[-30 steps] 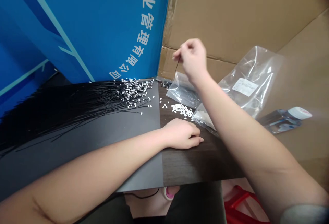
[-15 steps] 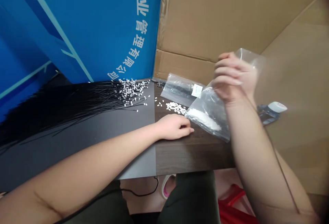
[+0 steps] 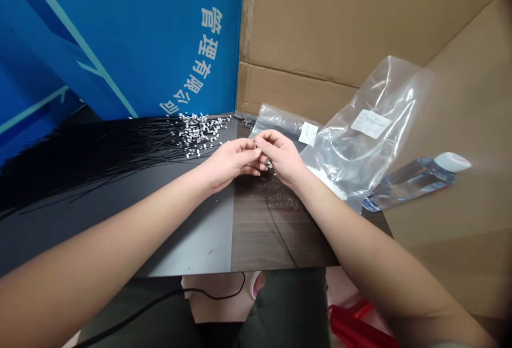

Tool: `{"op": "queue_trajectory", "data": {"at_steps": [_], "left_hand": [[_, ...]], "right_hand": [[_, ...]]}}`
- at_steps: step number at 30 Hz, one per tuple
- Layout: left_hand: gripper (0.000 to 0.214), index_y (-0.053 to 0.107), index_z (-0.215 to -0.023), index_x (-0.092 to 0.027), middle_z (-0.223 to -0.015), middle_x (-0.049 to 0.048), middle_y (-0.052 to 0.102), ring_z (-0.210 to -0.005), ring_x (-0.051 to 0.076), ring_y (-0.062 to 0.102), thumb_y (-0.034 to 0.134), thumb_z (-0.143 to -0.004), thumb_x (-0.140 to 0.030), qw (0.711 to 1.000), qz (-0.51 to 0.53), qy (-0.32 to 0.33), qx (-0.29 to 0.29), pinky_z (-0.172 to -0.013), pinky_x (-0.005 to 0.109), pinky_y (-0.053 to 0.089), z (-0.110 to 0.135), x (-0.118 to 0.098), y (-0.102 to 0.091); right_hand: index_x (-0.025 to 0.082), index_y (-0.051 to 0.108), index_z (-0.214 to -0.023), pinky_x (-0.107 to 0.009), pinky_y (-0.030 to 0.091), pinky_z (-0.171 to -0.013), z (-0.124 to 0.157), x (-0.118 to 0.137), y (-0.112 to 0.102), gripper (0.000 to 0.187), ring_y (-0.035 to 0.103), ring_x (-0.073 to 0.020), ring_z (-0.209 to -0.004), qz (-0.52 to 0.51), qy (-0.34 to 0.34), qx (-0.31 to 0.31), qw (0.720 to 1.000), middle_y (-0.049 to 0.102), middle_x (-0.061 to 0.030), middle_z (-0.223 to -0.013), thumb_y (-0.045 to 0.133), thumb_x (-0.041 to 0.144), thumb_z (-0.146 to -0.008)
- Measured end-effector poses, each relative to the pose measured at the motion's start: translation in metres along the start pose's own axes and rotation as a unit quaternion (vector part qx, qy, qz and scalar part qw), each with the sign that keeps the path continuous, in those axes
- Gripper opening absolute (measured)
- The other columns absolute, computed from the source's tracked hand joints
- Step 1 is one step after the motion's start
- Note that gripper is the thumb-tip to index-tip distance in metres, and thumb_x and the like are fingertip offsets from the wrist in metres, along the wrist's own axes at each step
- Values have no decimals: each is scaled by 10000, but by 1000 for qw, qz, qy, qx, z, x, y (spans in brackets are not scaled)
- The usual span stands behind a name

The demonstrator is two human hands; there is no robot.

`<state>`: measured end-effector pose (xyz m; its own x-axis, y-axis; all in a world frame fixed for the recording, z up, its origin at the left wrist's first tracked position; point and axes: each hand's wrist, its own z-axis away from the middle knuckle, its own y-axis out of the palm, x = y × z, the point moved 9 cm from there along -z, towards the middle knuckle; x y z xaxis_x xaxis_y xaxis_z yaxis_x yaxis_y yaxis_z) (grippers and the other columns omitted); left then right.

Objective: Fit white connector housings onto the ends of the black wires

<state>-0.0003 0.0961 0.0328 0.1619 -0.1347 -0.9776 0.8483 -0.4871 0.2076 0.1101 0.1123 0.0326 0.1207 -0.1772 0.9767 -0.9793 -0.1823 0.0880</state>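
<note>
My left hand and my right hand meet above the dark wood tabletop, fingertips close together. A small white plastic piece shows at my right fingertips, and what my left fingers hold is hidden. Left of my hands, thin black cable ties fan across a grey mat, with a heap of small white pieces at their far ends. Behind my right hand lie a clear labelled plastic bag and a flatter bag of black ties.
A plastic water bottle lies on brown cardboard to the right. Cardboard and a blue printed banner stand behind the table. Below its front edge are my legs, a black cable and a red stool.
My right hand has let go of the large bag, which now lies on the table, and has come down to meet my left hand. My left hand has lifted from the table's front area.
</note>
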Motion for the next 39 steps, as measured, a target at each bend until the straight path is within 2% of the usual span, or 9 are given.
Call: {"op": "queue_trajectory", "data": {"at_steps": [1, 3, 6, 10, 19, 30, 32, 34, 39], "left_hand": [[179, 670, -914, -140, -860, 32, 708, -761, 125, 705, 757, -940, -294, 1000, 9, -3, 15, -789, 289, 582, 2, 1, -3], [188, 701, -917, -139, -740, -11, 642, -633, 90, 608, 800, -907, -299, 1000, 1, 3, -18, -689, 248, 540, 5, 2, -21], [129, 723, -905, -149, -682, -24, 579, -568, 83, 531, 784, -899, -262, 997, -13, 0, -70, -595, 230, 474, 4, 5, -44], [67, 706, -901, -143, -645, -46, 478, -507, 60, 364, 702, -933, -201, 994, -9, -17, -111, -492, 197, 326, -3, 7, -55], [50, 667, -932, -165, -656, -77, 388, -481, 46, 250, 677, -961, -205, 994, -39, -13, -106, -450, 167, 215, -5, 5, -46], [38, 654, -983, -188, -633, -42, 543, -524, 100, 478, 674, -969, -217, 993, -69, 2, -95, -471, 201, 454, -10, 11, -45], [62, 640, -932, -187, -640, -37, 564, -525, 96, 498, 685, -960, -219, 993, -72, 3, -95, -476, 203, 470, -9, 9, -44], [97, 629, -892, -183, -650, -34, 580, -521, 89, 511, 697, -951, -218, 993, -71, 7, -98, -489, 205, 488, -8, 8, -42], [93, 628, -896, -167, -680, -29, 613, -519, 84, 544, 693, -956, -198, 994, -56, 10, -91, -528, 223, 539, -4, 13, -35]], "right_hand": [[249, 638, -948, -308, 515, -646, -1, 2, -3, 374, 581, -152, -678, 26, -10, 3, 1000, 631, 22, -769, 792, 584, -883], [232, 666, -938, -330, 533, -755, -3, 7, -17, 305, 626, -168, -776, 114, -41, -25, 992, 681, -5, -834, 733, 529, -936], [220, 694, -925, -344, 486, -777, -8, 10, -43, 209, 606, -178, -791, 306, -51, -80, 947, 691, -11, -848, 667, 420, -977], [214, 728, -889, -345, 455, -784, -12, 3, -47, 141, 630, -192, -814, 447, -10, -28, 894, 733, -21, -879, 668, 316, -964], [223, 749, -865, -327, 422, -754, -6, -1, -20, 94, 642, -200, -838, 537, 14, 82, 840, 737, -24, -891, 775, 298, -915], [216, 666, -862, -366, 425, -842, -3, -10, -14, 132, 634, -252, -925, 595, 14, 103, 797, 753, -73, -980, 665, 213, -994], [215, 640, -865, -377, 429, -858, -3, -7, -15, 135, 629, -261, -943, 592, 0, 86, 802, 738, -82, -982, 643, 209, -1000], [221, 600, -867, -376, 435, -850, -3, 0, -18, 136, 621, -249, -923, 555, -19, 56, 830, 722, -73, -962, 620, 203, -1000], [237, 545, -936, -342, 497, -774, -5, 1, -24, 111, 635, -179, -775, 261, -29, 13, 965, 729, -21, -875, 608, 299, -1003]]}}
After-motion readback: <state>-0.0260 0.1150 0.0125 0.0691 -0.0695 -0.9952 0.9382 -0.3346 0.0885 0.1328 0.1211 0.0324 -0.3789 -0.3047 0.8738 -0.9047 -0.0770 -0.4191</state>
